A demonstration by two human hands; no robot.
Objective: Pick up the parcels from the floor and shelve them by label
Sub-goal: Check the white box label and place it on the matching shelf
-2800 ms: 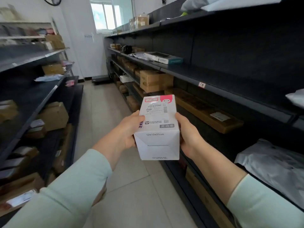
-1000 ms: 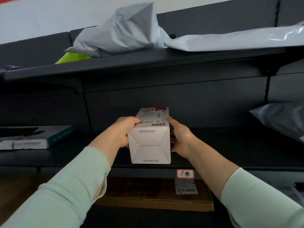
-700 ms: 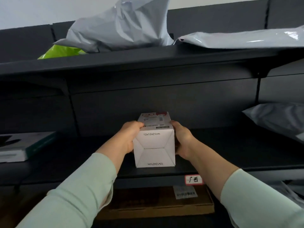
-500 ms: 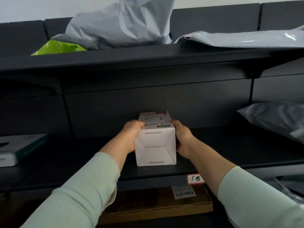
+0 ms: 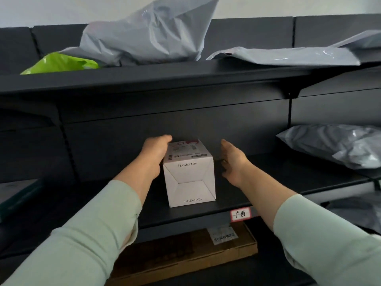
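A white cardboard parcel [image 5: 189, 182] printed "12x12x21cm", with a shipping label on top, stands on the dark middle shelf [image 5: 198, 213], just behind the red-framed shelf tag [image 5: 240, 214]. My left hand [image 5: 154, 155] lies against the parcel's left side with the thumb over its top edge. My right hand [image 5: 233, 162] hovers a small gap to the right of the parcel, fingers apart and holding nothing.
Grey poly mailers [image 5: 148, 38] [image 5: 288, 56] and a green bag [image 5: 59, 64] lie on the shelf above. Another grey mailer [image 5: 334, 145] sits at the right of the middle shelf. A flat brown carton [image 5: 185, 252] lies on the shelf below, and a teal-edged box [image 5: 18, 195] is at far left.
The parcel was carried from the aisle to this shelf and set down. My right hand has come off its right side; my left hand stays on it.
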